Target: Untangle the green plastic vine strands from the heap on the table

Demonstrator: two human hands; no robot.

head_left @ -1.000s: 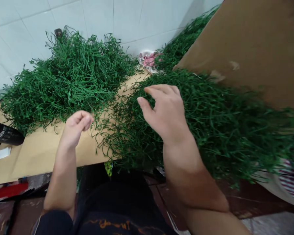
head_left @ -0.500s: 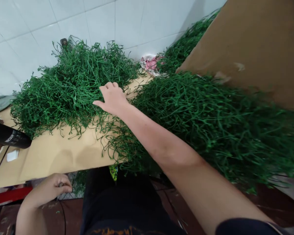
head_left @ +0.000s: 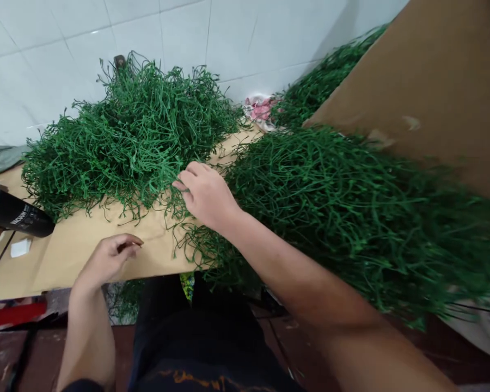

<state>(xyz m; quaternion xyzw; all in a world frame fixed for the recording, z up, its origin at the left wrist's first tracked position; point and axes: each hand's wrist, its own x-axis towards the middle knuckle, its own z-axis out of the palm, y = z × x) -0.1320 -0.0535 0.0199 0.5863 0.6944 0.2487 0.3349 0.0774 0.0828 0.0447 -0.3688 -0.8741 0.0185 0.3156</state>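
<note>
A loose pile of thin green plastic-looking stems (head_left: 134, 141) with small branching tips lies against the wall. At its near right edge is my right hand (head_left: 208, 196), thumb and fingers pinched together on green stems, partly hidden by the hand. A second, larger heap of green stems (head_left: 343, 190) spreads to the right, beneath my right forearm. My left hand (head_left: 108, 258) hovers over the near edge of the tan board (head_left: 81, 250). Its thumb and fingers curl together, and whatever they hold is too small to make out.
A black bottle (head_left: 18, 212) lies at the left, with a small white piece (head_left: 20, 247) near it. A large cardboard sheet (head_left: 433, 81) leans at the right. Pink and white cloth (head_left: 262, 111) sits by the tiled wall (head_left: 179, 32).
My right hand has drawn back from the pile toward me, its fingers going from spread to pinched. My left hand has risen from below the board's edge to above it.
</note>
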